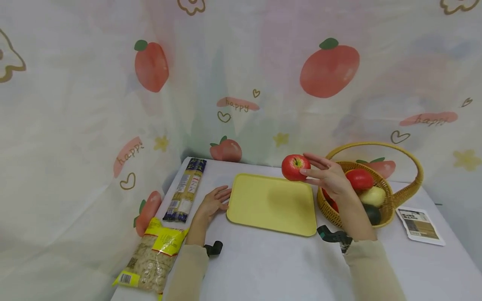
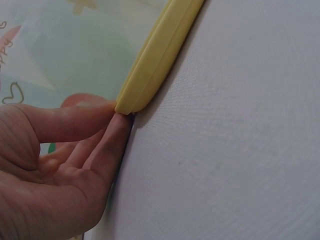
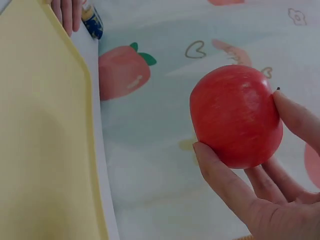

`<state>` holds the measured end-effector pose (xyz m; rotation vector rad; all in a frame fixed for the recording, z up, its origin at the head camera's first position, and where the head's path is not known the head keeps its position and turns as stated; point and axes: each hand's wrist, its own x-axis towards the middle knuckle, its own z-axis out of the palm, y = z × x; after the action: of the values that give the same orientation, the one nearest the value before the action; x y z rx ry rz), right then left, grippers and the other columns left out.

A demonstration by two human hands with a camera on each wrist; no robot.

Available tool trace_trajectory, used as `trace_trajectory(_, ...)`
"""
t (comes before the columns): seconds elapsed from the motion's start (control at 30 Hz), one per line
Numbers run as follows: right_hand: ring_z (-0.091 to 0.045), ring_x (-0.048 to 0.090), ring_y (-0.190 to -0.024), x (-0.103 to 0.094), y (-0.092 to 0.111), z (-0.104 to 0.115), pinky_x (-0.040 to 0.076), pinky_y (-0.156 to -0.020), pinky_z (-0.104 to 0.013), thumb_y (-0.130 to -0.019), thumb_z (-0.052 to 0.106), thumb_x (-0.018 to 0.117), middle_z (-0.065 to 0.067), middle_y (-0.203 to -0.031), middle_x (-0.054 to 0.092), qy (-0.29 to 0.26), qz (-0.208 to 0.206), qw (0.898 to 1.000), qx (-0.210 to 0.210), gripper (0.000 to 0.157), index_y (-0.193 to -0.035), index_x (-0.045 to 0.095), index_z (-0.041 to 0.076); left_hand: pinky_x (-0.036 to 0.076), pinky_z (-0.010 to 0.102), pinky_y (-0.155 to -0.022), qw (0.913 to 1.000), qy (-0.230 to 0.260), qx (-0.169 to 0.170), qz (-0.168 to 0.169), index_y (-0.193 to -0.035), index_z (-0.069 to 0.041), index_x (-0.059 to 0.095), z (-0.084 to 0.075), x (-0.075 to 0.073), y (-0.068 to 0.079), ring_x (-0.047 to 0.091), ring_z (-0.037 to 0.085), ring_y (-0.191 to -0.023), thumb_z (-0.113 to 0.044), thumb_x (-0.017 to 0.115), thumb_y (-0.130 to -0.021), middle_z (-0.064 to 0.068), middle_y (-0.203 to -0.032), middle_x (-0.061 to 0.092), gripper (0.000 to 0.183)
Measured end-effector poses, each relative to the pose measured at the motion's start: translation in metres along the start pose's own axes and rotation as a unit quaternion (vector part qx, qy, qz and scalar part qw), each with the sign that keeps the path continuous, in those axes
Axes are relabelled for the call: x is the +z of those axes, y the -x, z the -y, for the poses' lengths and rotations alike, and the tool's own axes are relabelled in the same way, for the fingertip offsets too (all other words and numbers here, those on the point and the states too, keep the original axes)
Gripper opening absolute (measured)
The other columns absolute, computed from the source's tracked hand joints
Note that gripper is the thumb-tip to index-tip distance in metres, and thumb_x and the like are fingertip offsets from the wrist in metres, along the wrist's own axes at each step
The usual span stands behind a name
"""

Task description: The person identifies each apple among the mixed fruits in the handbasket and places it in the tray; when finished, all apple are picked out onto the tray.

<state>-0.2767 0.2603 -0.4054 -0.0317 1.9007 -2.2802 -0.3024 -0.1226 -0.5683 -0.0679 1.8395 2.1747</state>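
Note:
My right hand (image 1: 331,177) holds a red apple (image 1: 294,168) up above the far right corner of a yellow tray (image 1: 271,207). Thumb and fingers grip the apple (image 3: 235,117) from its sides in the right wrist view, its short stem showing near one fingertip. At the tray's left edge is my left hand (image 1: 214,202). In the left wrist view the left thumb and a finger (image 2: 117,132) pinch the rim of the tray (image 2: 155,60), which lies flat on the white table.
A wicker basket (image 1: 327,213) with a tall handle stands right of the tray, holding red, pale yellow and dark green produce. A white packet (image 1: 419,225) lies beyond it. Leftward are a long noodle pack (image 1: 185,190) and a yellow-labelled clear bag (image 1: 150,259). Printed curtains enclose the table.

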Motion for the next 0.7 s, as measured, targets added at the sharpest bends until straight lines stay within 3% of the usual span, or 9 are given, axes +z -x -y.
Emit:
trace_trajectory(0.3,-0.015,0.071,-0.111,0.017,-0.022,-0.010,0.060,-0.092,-0.043,-0.094,-0.001,0.073,-0.003,-0.141,0.057,-0.003,0.025,1.000,0.009,0.063,-0.152,0.051,0.009,0.058,0.030,-0.092,0.9999,-0.004,-0.011,-0.002,-0.156,-0.003,0.043,-0.003,0.003,0.001,0.052,0.032,-0.142,0.034,0.056,-0.076,0.020,-0.152,0.055,0.090)
trace_trajectory(0.5,-0.016,0.070,-0.112,0.029,-0.037,-0.018,0.061,-0.092,-0.040,-0.095,-0.002,0.072,-0.010,-0.152,0.049,-0.011,0.038,0.999,0.009,0.063,-0.153,0.048,0.009,0.057,0.032,-0.096,0.9999,-0.003,-0.012,-0.007,-0.155,-0.005,0.046,-0.004,0.004,0.000,0.052,0.031,-0.142,0.033,0.057,-0.076,0.018,-0.151,0.056,0.088)
trace_trajectory(0.7,-0.020,0.065,-0.121,0.044,-0.051,-0.035,0.057,-0.097,-0.047,-0.096,-0.002,0.070,-0.015,-0.160,0.042,-0.006,0.042,0.999,0.013,0.066,-0.156,0.045,0.008,0.057,0.033,-0.098,0.9998,-0.004,-0.019,-0.008,-0.156,-0.004,0.045,-0.003,0.003,0.000,0.052,0.032,-0.142,0.032,0.059,-0.078,0.019,-0.152,0.055,0.087)
